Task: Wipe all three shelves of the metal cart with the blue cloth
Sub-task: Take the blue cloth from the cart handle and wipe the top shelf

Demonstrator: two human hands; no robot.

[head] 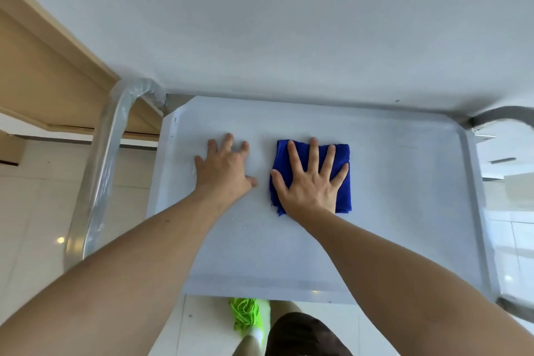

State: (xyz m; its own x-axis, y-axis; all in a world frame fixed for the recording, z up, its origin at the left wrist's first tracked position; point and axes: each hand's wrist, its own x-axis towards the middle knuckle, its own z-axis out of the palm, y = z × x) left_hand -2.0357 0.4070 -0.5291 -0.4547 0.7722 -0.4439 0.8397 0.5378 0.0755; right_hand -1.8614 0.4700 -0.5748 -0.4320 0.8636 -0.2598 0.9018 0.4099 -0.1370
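The metal cart's top shelf [390,196] fills the middle of the head view, pale and flat with a raised rim. A folded blue cloth [342,153] lies on it, a little right of centre. My right hand [310,179] presses flat on the cloth with its fingers spread. My left hand [224,167] rests flat on the bare shelf just left of the cloth, fingers apart and holding nothing. The lower shelves are hidden under the top one.
A plastic-wrapped metal cart handle [107,170] curves down at the left. Another handle [502,115] shows at the right. A white wall [289,23] stands right behind the cart. A wooden door frame [49,72] is at the far left. My green shoe [248,318] stands on the tiled floor below.
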